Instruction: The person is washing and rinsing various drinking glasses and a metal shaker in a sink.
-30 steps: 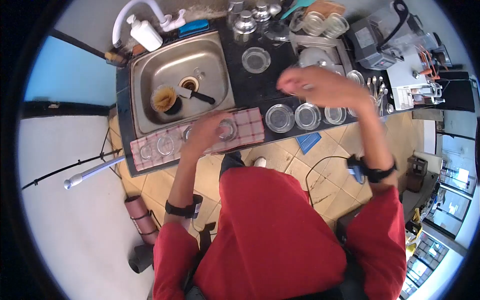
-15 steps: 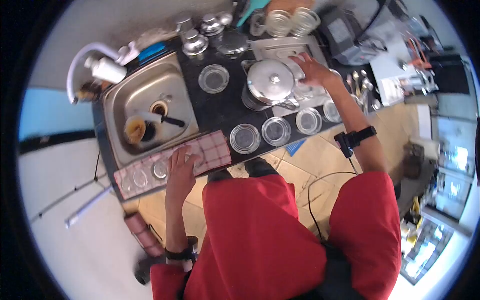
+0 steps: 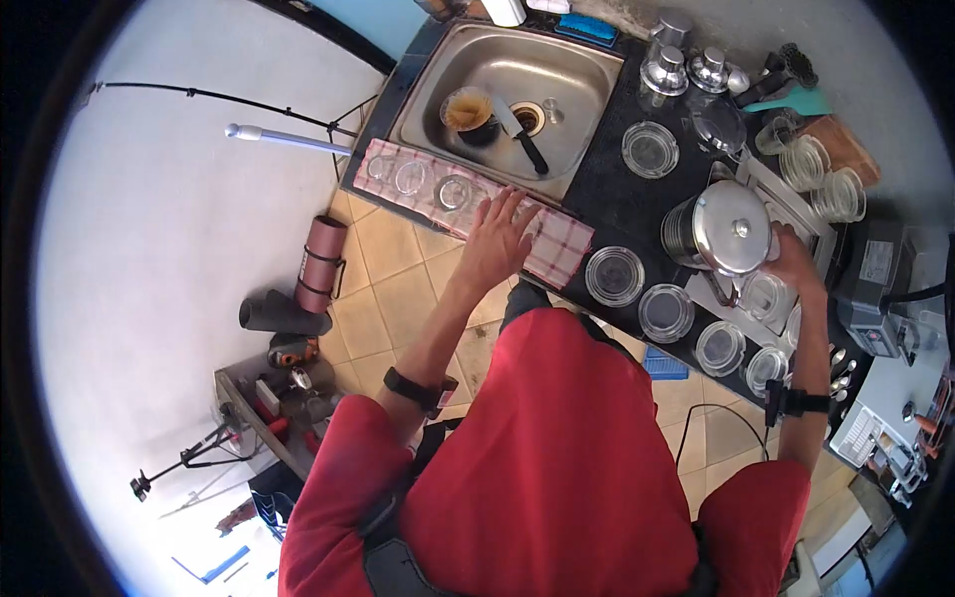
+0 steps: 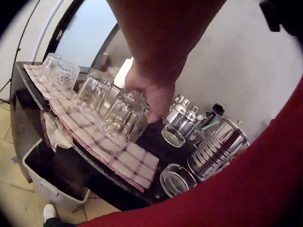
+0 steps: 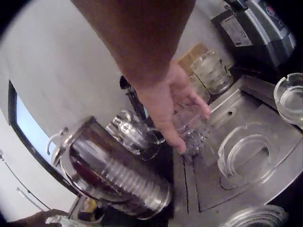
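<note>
Upside-down drinking glasses (image 4: pixel 93 91) stand in a row on a checked cloth (image 3: pixel 569 249) at the counter's front edge. My left hand (image 3: pixel 494 242) reaches over the cloth with fingers spread, right at the nearest glass (image 4: pixel 124 113), which stands on the cloth. Beyond the steel pitcher (image 3: pixel 734 231), my right hand (image 3: pixel 793 263) is at the metal tray. In the right wrist view, its thumb and fingers hold a clear faceted glass (image 5: pixel 191 135) from both sides. A glass ashtray (image 5: pixel 247 153) lies on the tray close to it.
The sink (image 3: pixel 477 60) holds a knife (image 3: pixel 522 134) and a coffee dripper (image 3: pixel 466 109). More glass ashtrays (image 3: pixel 615 276) line the front edge. Shakers (image 3: pixel 664 72) and glass mugs (image 3: pixel 839 194) stand at the back; a grinder-like machine (image 3: pixel 880 274) is at right.
The head view has turned. My right hand has come down beside the pitcher and now grips a glass. The left hand stays by the cloth's glasses, its fingers more spread.
</note>
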The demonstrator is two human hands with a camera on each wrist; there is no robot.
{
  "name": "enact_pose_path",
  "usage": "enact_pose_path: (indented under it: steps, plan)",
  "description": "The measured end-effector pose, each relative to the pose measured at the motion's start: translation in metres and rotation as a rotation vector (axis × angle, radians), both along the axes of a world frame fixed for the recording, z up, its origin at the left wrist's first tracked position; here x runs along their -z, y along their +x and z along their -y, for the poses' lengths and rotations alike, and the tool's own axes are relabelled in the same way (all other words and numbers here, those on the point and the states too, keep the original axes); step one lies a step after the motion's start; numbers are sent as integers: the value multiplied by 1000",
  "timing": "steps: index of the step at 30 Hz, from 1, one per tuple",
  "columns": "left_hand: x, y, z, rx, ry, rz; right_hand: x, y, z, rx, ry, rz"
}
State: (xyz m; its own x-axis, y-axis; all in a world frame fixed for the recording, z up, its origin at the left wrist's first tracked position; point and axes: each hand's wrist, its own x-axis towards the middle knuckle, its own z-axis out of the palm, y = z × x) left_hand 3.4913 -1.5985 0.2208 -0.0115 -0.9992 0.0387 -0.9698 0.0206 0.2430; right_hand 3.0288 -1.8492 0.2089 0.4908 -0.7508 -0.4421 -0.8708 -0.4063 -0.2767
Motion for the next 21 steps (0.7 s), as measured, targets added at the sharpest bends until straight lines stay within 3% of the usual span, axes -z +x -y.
enact_pose_path:
  steps: [5, 6, 7, 10, 12, 13, 14, 16, 17, 18, 19, 21]
  plan:
    - [-9, 3, 11, -29, 39, -48, -72, -28, 20, 98, 12, 229]
    - [-10, 4, 15, -15, 39, -56, -87, -39, 23, 74, -111, 255]
    - [-12, 7, 18, -1, 39, -64, -124, -32, 23, 182, 12, 260]
    - [-36, 13, 34, -14, -9, -265, -219, -9, 6, 194, -90, 231]
    - [-70, 15, 55, 9, 15, -362, -262, 2, -7, 262, -99, 388]
    - [-82, 16, 65, 45, 27, -630, -283, 19, -14, 284, -112, 377]
    - [-94, 17, 75, 81, 43, -897, -302, 46, -18, 178, -56, 404]
    - [-120, 13, 96, 181, 66, -1060, -330, 111, -27, 14, 6, 388]
    - [-136, 7, 105, 263, 92, -1279, -340, 146, -30, -40, 11, 349]
    - [-144, 3, 113, 345, 118, -1497, -342, 180, -29, -95, 66, 360]
    - [-147, 1, 119, 369, 116, -1503, -339, 211, -25, -154, 122, 371]
    - [-150, 4, 123, 398, 109, -1822, -312, 263, -14, -275, 32, 494]
